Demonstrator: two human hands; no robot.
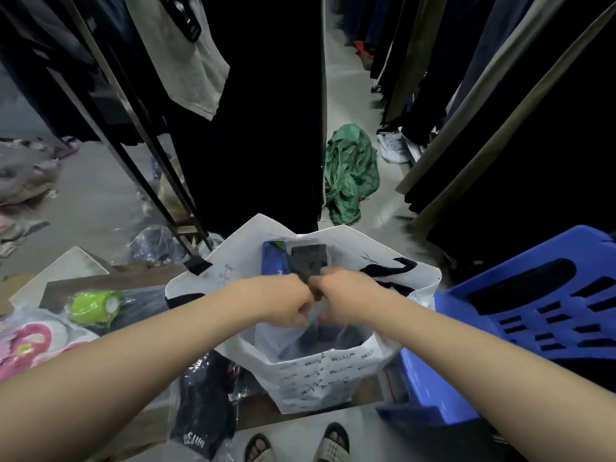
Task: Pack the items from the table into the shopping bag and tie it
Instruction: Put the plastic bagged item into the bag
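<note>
Clothes-shop aisle, low brown wooden table (110,281). Nearest: dark garment in clear wrap (203,405), white lettering upside down, unreadable; not yet packed. White plastic shopping bag (320,375) stands on table; small repeated print, perhaps "HELLO…", blurred. Left hand (290,305) and right hand (340,295) both curled, pinching bag's mouth together. Risk: knotting now leaves garment and lime-green roll (96,306) outside; hard pull may tear thin plastic. Beyond hands: blue flat box (275,258) and dark grey box (308,258), in bag or behind it, unclear.

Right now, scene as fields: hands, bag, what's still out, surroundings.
left hand: grips bag top, fingers curled
right hand: grips bag top, touching left hand
bag: white, upright, dark contents
knot: cannot tell, blurred
still out: green roll, left of bag
behind hands: blue box, black item, side by side
right: stool
</note>
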